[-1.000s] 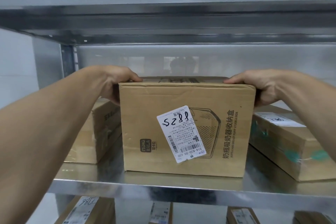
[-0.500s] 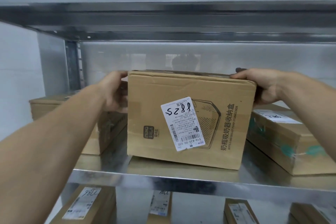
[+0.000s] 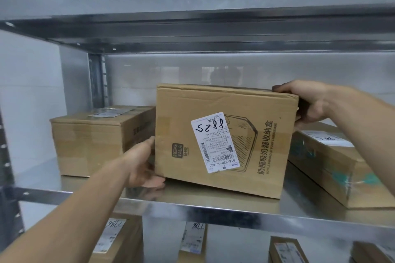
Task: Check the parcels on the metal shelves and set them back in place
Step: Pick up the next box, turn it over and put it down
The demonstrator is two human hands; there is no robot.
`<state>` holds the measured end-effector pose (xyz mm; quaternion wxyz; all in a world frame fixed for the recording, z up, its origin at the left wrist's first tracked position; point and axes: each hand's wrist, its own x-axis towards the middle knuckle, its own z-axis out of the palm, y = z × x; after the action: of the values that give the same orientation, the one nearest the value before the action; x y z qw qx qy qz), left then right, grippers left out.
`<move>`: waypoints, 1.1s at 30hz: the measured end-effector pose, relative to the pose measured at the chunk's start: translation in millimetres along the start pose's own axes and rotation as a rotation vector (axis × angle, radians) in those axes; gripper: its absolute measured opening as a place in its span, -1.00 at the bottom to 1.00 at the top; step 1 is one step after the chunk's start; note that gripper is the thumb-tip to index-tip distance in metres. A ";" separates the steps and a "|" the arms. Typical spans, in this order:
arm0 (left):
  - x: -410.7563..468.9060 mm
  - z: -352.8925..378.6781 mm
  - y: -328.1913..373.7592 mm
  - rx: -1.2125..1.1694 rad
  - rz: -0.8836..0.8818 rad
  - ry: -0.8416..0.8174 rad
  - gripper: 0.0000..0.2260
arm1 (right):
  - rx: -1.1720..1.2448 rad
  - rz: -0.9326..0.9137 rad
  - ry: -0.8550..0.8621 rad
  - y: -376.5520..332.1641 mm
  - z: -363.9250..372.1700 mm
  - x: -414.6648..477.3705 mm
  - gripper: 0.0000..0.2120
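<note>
On shelf (image 3: 192, 209), box (image 3: 245, 113) long axis left-right, label (image 3: 214, 142) facing out.

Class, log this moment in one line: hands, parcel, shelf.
left hand: holds lower left corner of labelled box | right hand: grips its top right corner | labelled box: on metal shelf, between left box and right box

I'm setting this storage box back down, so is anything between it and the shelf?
Only the left hand, whose thumb lies under the lower left corner of the storage box. The shelf in front shows nothing else. The space behind the box is hidden.
</note>
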<state>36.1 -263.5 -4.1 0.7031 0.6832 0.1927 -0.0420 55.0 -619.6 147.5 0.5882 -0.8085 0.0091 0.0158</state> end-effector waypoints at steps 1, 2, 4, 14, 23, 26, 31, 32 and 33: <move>-3.4 1.3 2.5 0.000 0.003 -0.008 -0.50 | 0.001 -0.002 -0.003 -0.5 -0.3 1.0 -0.71; -5.1 1.3 5.3 -0.025 0.017 -0.003 -0.52 | 0.003 -0.003 -0.006 -1.1 -1.0 1.5 -0.72; -4.4 0.6 12.8 -0.144 0.075 0.002 -0.60 | 0.028 -0.006 -0.041 -1.8 -3.7 3.3 -0.75; -30.5 19.6 77.2 -0.589 0.410 0.006 -0.78 | 0.165 -0.064 -0.096 9.2 -18.7 5.4 -0.72; -6.6 30.1 46.4 -0.849 0.405 0.017 -0.81 | 0.102 -0.085 -0.056 10.0 -10.3 -8.5 -0.77; -10.3 39.4 34.2 -0.694 0.307 -0.091 -0.72 | 0.046 -0.064 -0.025 1.2 -4.3 -12.9 -0.81; -12.5 44.2 30.0 -0.624 0.232 -0.215 -0.53 | -0.069 -0.056 -0.005 -8.6 5.8 -20.2 -0.83; -11.1 42.8 30.8 -0.625 0.222 -0.203 -0.53 | -0.090 -0.053 -0.009 -11.7 7.1 -20.5 -0.82; -10.5 41.1 32.0 -0.619 0.209 -0.193 -0.54 | -0.109 -0.049 -0.013 -15.4 9.1 -21.1 -0.82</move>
<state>45.6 -303.8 29.2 0.8927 0.4462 0.0579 0.0265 34.3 -606.2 160.1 0.5437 -0.8391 -0.0151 0.0070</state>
